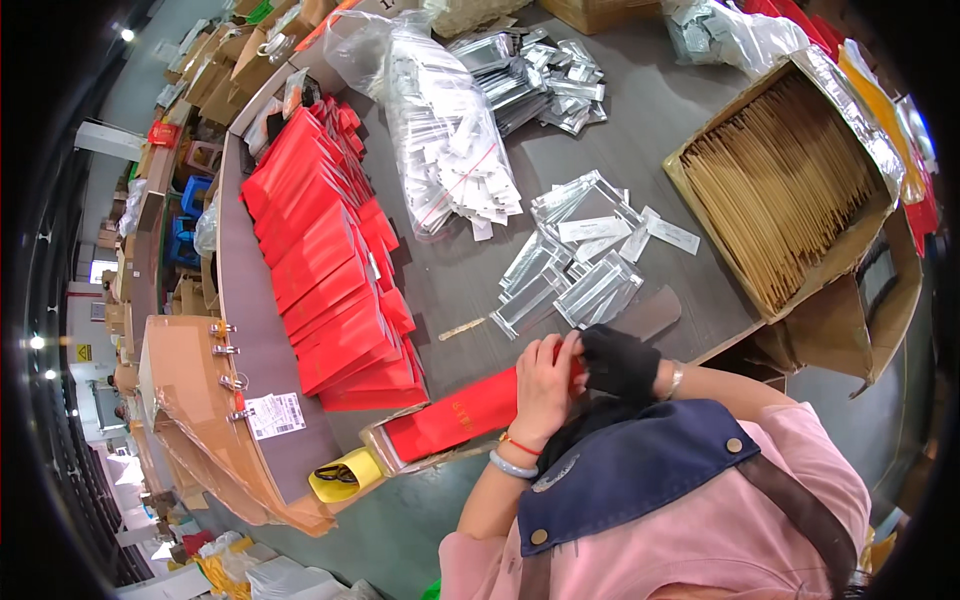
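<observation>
My left hand, bare with a red cord and a pale bangle at the wrist, grips one end of a long red packet near the table's front edge. My right hand, in a black glove, closes on the same end of that packet. Just beyond the hands lie several silvery foil sleeves and white paper slips. A thin tan stick lies loose on the grey table.
A long row of stacked red packets runs along the left. A clear bag of white slips lies at the centre back, more foil sleeves behind it. A cardboard box of tan sticks stands right. A yellow tape roll sits at the front corner.
</observation>
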`<state>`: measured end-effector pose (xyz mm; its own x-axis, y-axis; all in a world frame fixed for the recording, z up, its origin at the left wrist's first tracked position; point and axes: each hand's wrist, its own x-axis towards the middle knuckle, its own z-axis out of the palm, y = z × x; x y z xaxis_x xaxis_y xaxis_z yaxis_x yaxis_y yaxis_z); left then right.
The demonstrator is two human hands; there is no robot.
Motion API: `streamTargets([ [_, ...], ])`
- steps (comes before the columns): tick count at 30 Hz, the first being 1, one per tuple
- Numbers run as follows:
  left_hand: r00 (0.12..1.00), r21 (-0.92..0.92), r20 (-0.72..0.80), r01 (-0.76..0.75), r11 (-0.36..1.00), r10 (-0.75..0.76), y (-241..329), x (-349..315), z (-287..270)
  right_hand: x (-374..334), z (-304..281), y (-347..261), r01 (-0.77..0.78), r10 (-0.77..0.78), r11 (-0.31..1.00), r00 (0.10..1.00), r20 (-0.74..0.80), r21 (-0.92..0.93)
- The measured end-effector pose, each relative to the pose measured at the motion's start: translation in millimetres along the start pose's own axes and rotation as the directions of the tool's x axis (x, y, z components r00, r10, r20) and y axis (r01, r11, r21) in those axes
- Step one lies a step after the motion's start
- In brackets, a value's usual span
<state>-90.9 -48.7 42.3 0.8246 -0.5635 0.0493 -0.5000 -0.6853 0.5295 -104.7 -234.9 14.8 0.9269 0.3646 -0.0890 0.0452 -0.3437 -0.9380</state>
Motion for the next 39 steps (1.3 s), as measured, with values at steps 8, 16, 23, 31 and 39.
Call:
streamTargets([
  [8, 0.978, 0.163, 0.2, -0.101, 0.981, 0.067, -26.9, 5.2, -97.0, -10.9, -65.2, -27.6, 0.108, -0.158, 0.734, 0.987, -0.014, -0.67],
  [16, 0.867, 0.125, -0.261, 0.466, 0.876, -0.424, -55.5, -43.0, -39.2, -15.3, -62.2, -42.1, 0.011, -0.087, 0.659, 0.994, -0.061, -0.752],
  [23, 0.781, -0.128, -0.22, 0.571, 0.811, -0.585, -48.9, -55.9, 5.5, -12.1, -54.0, -45.1, 0.059, -0.024, 0.655, 0.998, 0.058, -0.753],
  [31, 0.812, -0.101, -0.128, 0.561, 0.822, -0.57, -53.1, -52.5, 4.5, 15.4, 3.1, -28.7, 0.24, -0.137, 0.726, 0.969, 0.207, -0.644],
  [39, 0.949, -0.03, -0.309, -0.083, 0.996, 0.069, -34.5, 98.4, 4.4, -10.1, -70.7, -4.3, 0.089, -0.399, 0.763, 0.845, -0.357, -0.641],
])
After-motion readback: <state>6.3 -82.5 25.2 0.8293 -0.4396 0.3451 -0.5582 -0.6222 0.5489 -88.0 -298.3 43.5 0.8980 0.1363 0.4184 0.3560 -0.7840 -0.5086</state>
